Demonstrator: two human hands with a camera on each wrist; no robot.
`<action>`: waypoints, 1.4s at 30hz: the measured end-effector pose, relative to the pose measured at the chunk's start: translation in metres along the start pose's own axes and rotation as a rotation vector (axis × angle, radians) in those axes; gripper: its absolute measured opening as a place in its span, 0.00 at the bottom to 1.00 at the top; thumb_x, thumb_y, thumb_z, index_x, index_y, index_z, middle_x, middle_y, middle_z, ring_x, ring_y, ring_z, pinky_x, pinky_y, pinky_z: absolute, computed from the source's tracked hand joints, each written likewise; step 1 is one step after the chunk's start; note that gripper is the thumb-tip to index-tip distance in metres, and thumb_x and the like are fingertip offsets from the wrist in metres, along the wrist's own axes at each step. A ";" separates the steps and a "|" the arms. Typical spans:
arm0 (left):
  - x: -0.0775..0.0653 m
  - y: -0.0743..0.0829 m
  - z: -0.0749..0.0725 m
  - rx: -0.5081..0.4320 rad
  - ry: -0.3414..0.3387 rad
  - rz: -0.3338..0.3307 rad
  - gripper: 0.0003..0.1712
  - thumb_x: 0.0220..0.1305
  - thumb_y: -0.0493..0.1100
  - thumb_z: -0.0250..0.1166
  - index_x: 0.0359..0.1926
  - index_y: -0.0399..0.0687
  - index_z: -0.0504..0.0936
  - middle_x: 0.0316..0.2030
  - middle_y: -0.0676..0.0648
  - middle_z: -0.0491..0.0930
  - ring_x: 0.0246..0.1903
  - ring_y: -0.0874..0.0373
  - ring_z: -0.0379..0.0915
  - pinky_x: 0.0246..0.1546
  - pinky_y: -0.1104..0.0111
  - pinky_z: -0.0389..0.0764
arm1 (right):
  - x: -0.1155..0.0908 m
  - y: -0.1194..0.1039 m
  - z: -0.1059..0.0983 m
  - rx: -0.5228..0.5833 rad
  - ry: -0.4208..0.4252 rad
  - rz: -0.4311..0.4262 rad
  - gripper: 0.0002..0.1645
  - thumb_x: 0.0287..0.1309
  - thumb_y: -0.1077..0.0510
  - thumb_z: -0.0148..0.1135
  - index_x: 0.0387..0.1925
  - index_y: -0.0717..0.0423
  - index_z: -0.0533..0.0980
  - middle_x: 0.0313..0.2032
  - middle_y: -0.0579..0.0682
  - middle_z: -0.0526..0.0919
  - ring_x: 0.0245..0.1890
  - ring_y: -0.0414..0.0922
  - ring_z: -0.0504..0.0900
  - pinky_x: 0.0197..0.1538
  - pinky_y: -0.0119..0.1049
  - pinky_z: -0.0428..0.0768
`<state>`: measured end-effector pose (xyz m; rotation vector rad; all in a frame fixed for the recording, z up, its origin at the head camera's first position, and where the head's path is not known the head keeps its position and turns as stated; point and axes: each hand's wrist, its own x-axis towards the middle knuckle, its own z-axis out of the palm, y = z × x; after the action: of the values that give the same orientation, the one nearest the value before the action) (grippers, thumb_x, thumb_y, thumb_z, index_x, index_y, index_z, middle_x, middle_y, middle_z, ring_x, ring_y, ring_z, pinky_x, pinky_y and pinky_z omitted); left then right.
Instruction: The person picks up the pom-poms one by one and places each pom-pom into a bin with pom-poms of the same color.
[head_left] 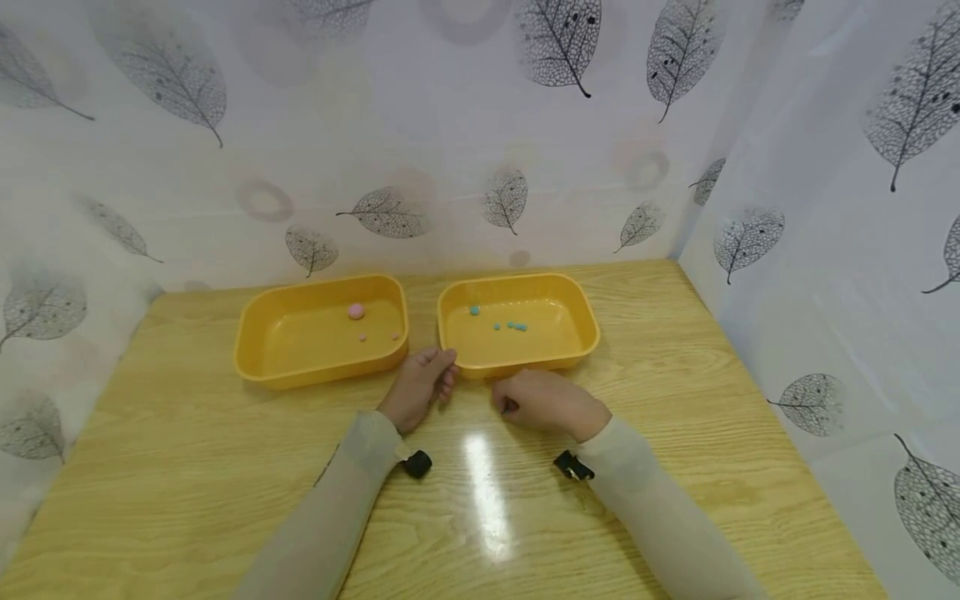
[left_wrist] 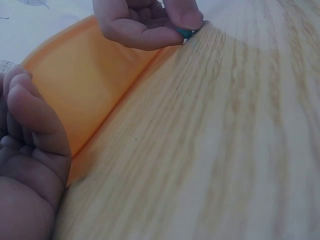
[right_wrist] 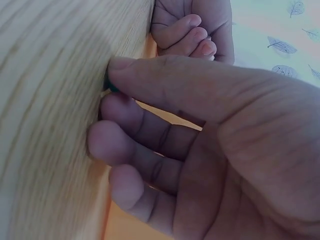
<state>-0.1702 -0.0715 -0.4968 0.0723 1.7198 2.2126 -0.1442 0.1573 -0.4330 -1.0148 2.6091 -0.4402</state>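
My left hand point(head_left: 420, 387) is at the front left corner of the right-hand yellow tray point(head_left: 517, 363), thumb over the rim and curled fingers outside its wall. My right hand point(head_left: 551, 402) is just in front of the same tray, low over the table. Its thumb and index finger pinch a small teal piece point(left_wrist: 184, 33), which the right wrist view also shows, mostly covered by the thumb. The head view hides that piece. Inside this tray lie several small teal bits point(head_left: 497, 327) and a larger teal lump point(head_left: 474, 310).
Left of it stands a second yellow tray point(head_left: 300, 377) holding a pink ball point(head_left: 356, 311) and two tiny pink bits point(head_left: 363, 337). Both trays rest on the wood-grain table point(head_left: 187, 467). A leaf-patterned white sheet point(head_left: 450, 108) rises behind the table and along its sides.
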 end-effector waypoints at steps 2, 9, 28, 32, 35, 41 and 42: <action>0.000 0.000 0.000 -0.002 -0.001 0.003 0.17 0.78 0.48 0.60 0.33 0.42 0.80 0.25 0.50 0.77 0.23 0.62 0.70 0.24 0.73 0.75 | 0.000 0.000 0.000 -0.001 0.001 0.003 0.10 0.64 0.66 0.66 0.30 0.49 0.80 0.27 0.39 0.77 0.28 0.35 0.71 0.34 0.28 0.71; 0.002 -0.001 -0.001 0.005 -0.002 0.007 0.17 0.78 0.47 0.60 0.32 0.42 0.81 0.24 0.50 0.77 0.22 0.62 0.70 0.24 0.73 0.75 | 0.001 0.002 0.003 -0.005 0.000 0.014 0.11 0.64 0.65 0.66 0.29 0.47 0.78 0.26 0.39 0.75 0.28 0.35 0.70 0.34 0.29 0.71; 0.001 -0.002 -0.002 0.013 -0.005 0.014 0.17 0.78 0.48 0.60 0.33 0.41 0.81 0.24 0.51 0.77 0.22 0.62 0.70 0.25 0.73 0.75 | -0.005 0.001 -0.012 -0.058 0.089 -0.055 0.12 0.63 0.64 0.65 0.27 0.46 0.77 0.25 0.38 0.74 0.27 0.36 0.71 0.34 0.30 0.72; 0.001 -0.001 -0.001 0.006 -0.008 0.014 0.17 0.77 0.48 0.61 0.33 0.42 0.81 0.24 0.51 0.77 0.22 0.62 0.71 0.25 0.73 0.76 | -0.008 0.003 -0.021 -0.065 0.156 -0.051 0.11 0.60 0.65 0.65 0.28 0.45 0.77 0.27 0.37 0.75 0.28 0.37 0.71 0.34 0.32 0.72; 0.001 -0.001 -0.001 0.004 -0.010 0.014 0.17 0.78 0.48 0.61 0.33 0.43 0.81 0.24 0.51 0.77 0.23 0.62 0.70 0.25 0.73 0.76 | -0.012 0.007 -0.027 -0.078 0.230 -0.036 0.10 0.59 0.65 0.65 0.31 0.46 0.78 0.28 0.37 0.76 0.28 0.36 0.73 0.34 0.32 0.74; 0.002 -0.003 -0.002 0.008 -0.005 0.011 0.17 0.78 0.48 0.60 0.33 0.43 0.81 0.24 0.50 0.77 0.22 0.61 0.70 0.25 0.73 0.75 | -0.017 0.015 -0.035 -0.071 0.373 -0.016 0.06 0.60 0.65 0.64 0.38 0.53 0.83 0.34 0.41 0.84 0.33 0.40 0.79 0.40 0.35 0.81; 0.002 -0.003 -0.002 0.010 -0.004 0.010 0.17 0.78 0.48 0.60 0.33 0.43 0.81 0.24 0.50 0.77 0.22 0.61 0.70 0.25 0.73 0.75 | -0.018 0.017 -0.036 -0.064 0.390 -0.004 0.07 0.61 0.65 0.64 0.40 0.55 0.83 0.36 0.43 0.84 0.35 0.41 0.80 0.41 0.36 0.81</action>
<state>-0.1717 -0.0721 -0.5002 0.0886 1.7317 2.2100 -0.1561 0.1877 -0.4037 -1.0428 2.9808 -0.6137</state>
